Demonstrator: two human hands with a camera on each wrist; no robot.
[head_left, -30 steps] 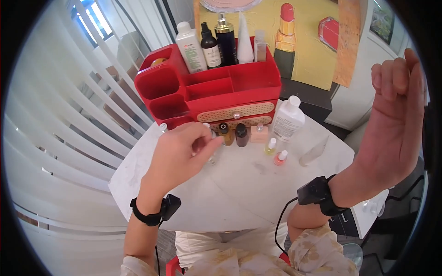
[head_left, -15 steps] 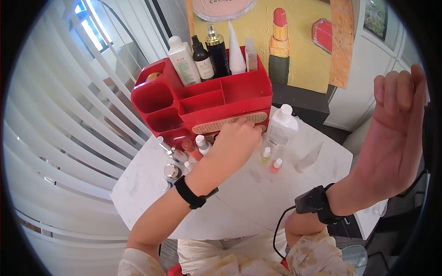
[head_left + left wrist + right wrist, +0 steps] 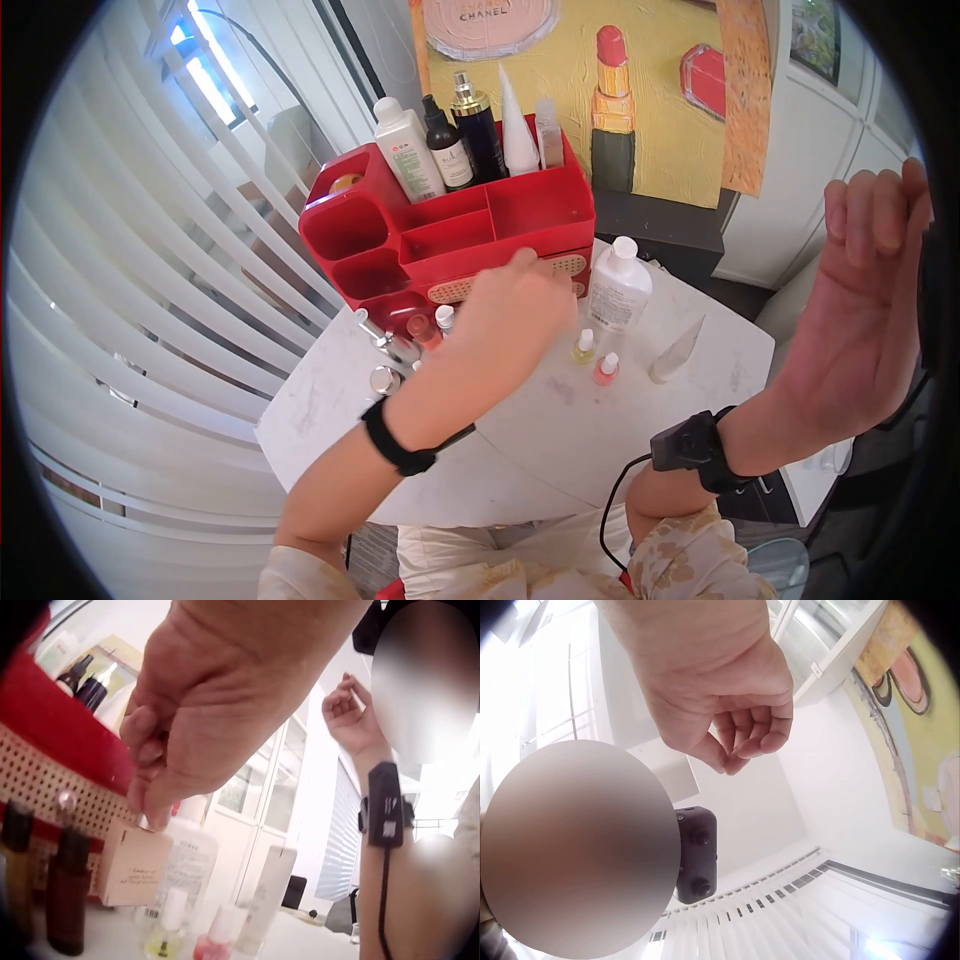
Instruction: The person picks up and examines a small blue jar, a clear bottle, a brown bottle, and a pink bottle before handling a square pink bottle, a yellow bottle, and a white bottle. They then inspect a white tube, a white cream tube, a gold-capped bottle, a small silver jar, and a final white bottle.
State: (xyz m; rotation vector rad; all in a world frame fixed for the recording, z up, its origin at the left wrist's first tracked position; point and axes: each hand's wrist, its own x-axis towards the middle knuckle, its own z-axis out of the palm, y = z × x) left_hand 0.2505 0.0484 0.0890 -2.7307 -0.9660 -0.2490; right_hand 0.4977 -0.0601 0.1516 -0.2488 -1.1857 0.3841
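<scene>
My left hand [image 3: 520, 315] reaches across the table to the front of the red organizer [image 3: 545, 215]. In the left wrist view its thumb and fingertip pinch the top of a square pink bottle [image 3: 135, 862] with small print; the hand hides this bottle in the head view. Two dark brown bottles, one nearer [image 3: 67, 892] and one farther left [image 3: 16, 862], stand beside it. To its right are a small yellow nail polish bottle [image 3: 583, 347] and a pink nail polish bottle [image 3: 606, 370]. My right hand [image 3: 860, 280] is raised at the right, fingers loosely curled, holding nothing.
A large white bottle [image 3: 618, 292] stands behind the nail polish, with a pale tube [image 3: 678, 352] lying to its right. Silver-capped bottles [image 3: 385, 380] and a reddish tube [image 3: 424, 332] are left of the left forearm. Taller bottles [image 3: 408, 150] fill the organizer's back row.
My left hand has moved right, from the bottles on the left to the pink bottle in front of the drawers. The right hand stays raised in about the same place.
</scene>
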